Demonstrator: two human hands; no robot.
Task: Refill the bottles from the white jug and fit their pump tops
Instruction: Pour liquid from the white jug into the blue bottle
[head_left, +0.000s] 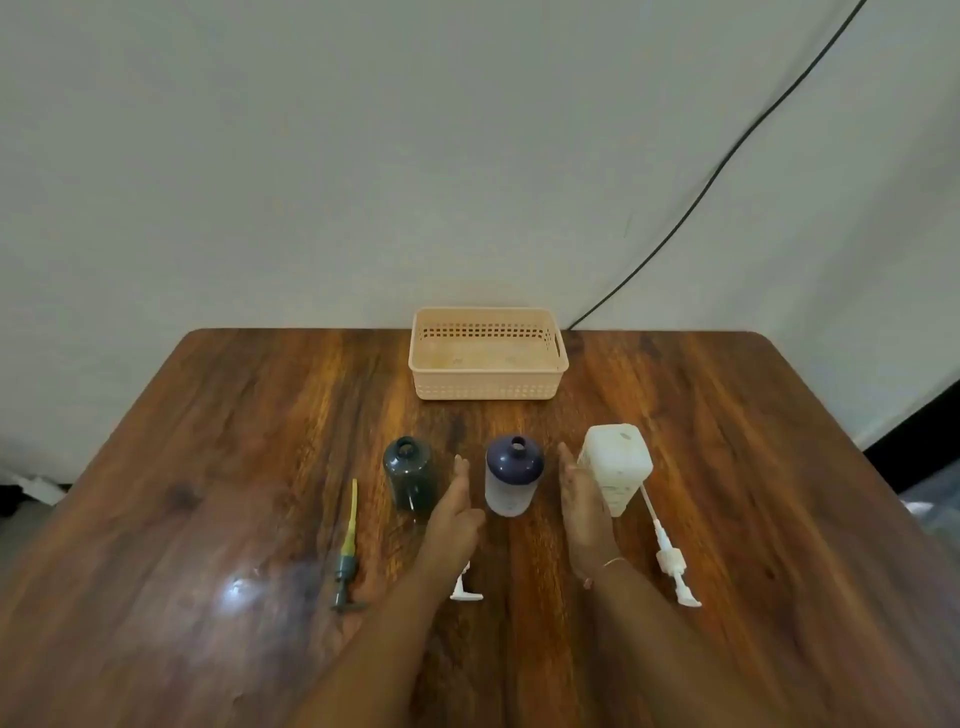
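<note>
Three open containers stand in a row on the wooden table (208, 441): a dark green bottle (409, 475), a frosted bottle with a dark blue shoulder (513, 475), and the white jug (615, 467) at the right. My left hand (457, 512) is flat and open just left of the blue bottle. My right hand (584, 512) is open between that bottle and the jug, close to the jug. Neither holds anything. A green pump top with a yellow tube (348, 551) lies left. A white pump top (670, 556) lies right. Another white pump (466, 590) is partly hidden under my left forearm.
An empty peach plastic basket (488, 387) stands at the table's far edge by the wall. A black cable (727, 156) runs down the wall at the right.
</note>
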